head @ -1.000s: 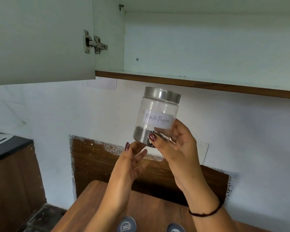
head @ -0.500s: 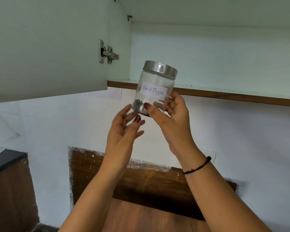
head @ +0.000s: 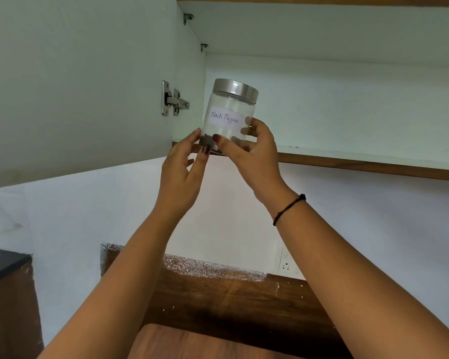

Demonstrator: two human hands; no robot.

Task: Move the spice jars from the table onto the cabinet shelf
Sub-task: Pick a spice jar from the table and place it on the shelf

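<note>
Black pepper jar (head: 228, 117) near upright, lid tipped toward 1 o'clock, base at the front lip of the cabinet shelf (head: 373, 167). Right hand (head: 252, 156) wraps its lower body from 4 o'clock. Left hand (head: 182, 172) touches the base with its fingertips at 8 o'clock.

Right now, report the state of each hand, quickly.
Left hand: open, fingertips touching the base of the clear round jar with silver lid labelled Black Pepper.
Right hand: closed, gripping that jar.
</note>
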